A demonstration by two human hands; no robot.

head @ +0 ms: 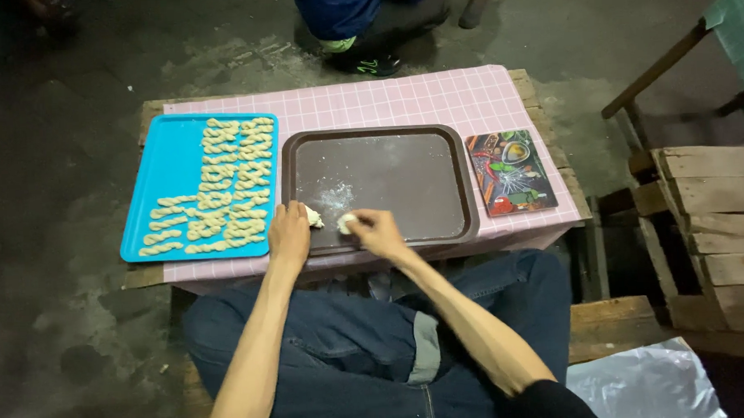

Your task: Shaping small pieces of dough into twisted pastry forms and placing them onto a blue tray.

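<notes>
A small lump of pale dough (345,222) sits at the near edge of the brown tray (436,161), pinched in the curled fingers of the right hand (374,231). A second bit of dough (314,218) shows just beside it, at the fingertips of the left hand (288,234), which lies palm down with fingers bent over the tray's near left corner; whether it grips that piece or only touches it I cannot tell. The two hands are close together, the dough pieces a little apart between them. A dusting of flour (335,195) marks the tray just beyond the hands. Left of it, touching side by side, lies a blue tray (160,171) holding rows of twisted dough sticks (223,189). Right of the brown tray lies a small board (511,172) printed with vegetables. All rest on a low counter covered with a pink checked cloth (434,95). The person sits with denim-clad legs (344,350) against the counter. Beyond the far edge, another person's shoe (369,65) stands on the floor. Wooden crates (711,230) stand at the right.
</notes>
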